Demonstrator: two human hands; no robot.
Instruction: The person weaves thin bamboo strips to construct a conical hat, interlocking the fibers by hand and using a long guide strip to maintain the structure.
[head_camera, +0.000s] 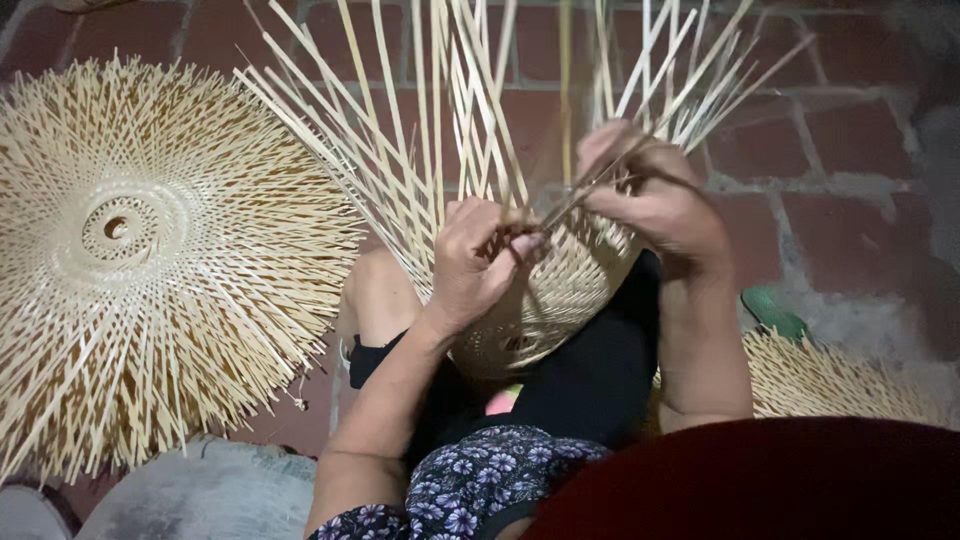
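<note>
A half-woven bamboo basket (560, 300) rests on my lap, its loose pale strips (440, 110) fanning upward and outward. My left hand (475, 265) grips the woven edge, fingers curled around a strip near the basket's middle. My right hand (650, 195) is closed on thin strips at the upper right of the weave, pinching one that runs diagonally toward my left hand. The two hands are close together, a few centimetres apart. My knees and dark shorts show below the basket.
A large round woven bamboo piece (140, 260) with a central hole lies on the brick floor (850, 140) at left. Another woven piece (830, 385) lies at lower right beside a green sandal (775, 315). A grey slab (200, 495) sits bottom left.
</note>
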